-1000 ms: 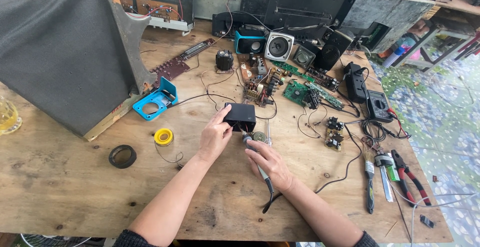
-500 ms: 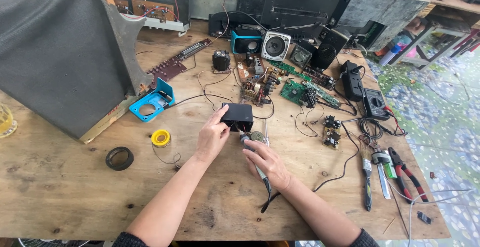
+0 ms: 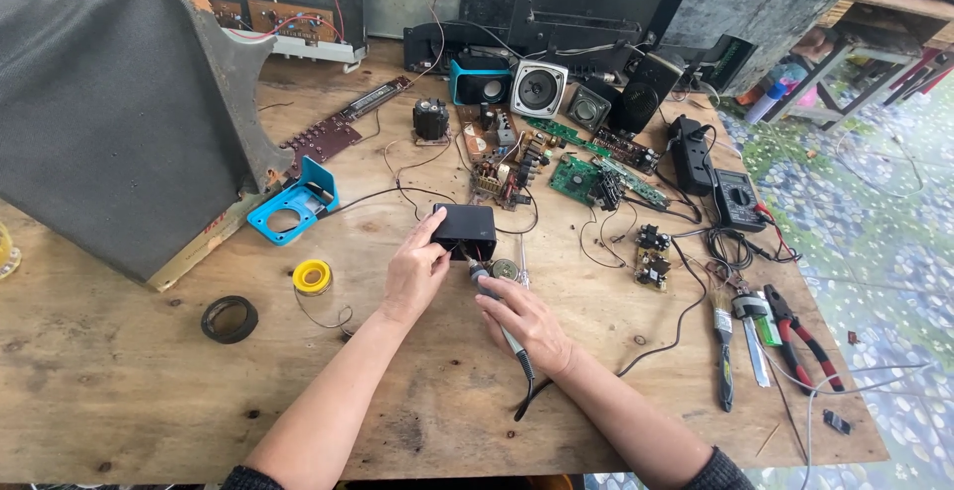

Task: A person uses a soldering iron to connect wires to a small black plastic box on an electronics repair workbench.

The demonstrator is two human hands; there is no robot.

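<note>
A small black plastic box point(image 3: 467, 228) stands on the wooden table point(image 3: 129, 401) near its middle. My left hand point(image 3: 414, 269) grips the box's left lower side and steadies it. In my right hand point(image 3: 525, 321) I hold a soldering iron point(image 3: 502, 321) like a pen; its tip points up-left at the underside of the box, where thin red wires hang out. The iron's black cord trails back toward me. A small round part point(image 3: 506, 269) lies just right of the tip.
A large grey tube housing point(image 3: 109, 102) fills the left. A yellow solder spool point(image 3: 312, 276), black tape ring point(image 3: 230, 319) and blue frame point(image 3: 291, 210) lie left of the hands. Circuit boards point(image 3: 581, 177), speakers point(image 3: 538, 88), a multimeter point(image 3: 737, 198), a screwdriver point(image 3: 723, 351) and red pliers point(image 3: 800, 336) lie right and behind.
The hands and the box stay in nearly the same place. My right hand has nudged the iron's tip slightly closer under the box.
</note>
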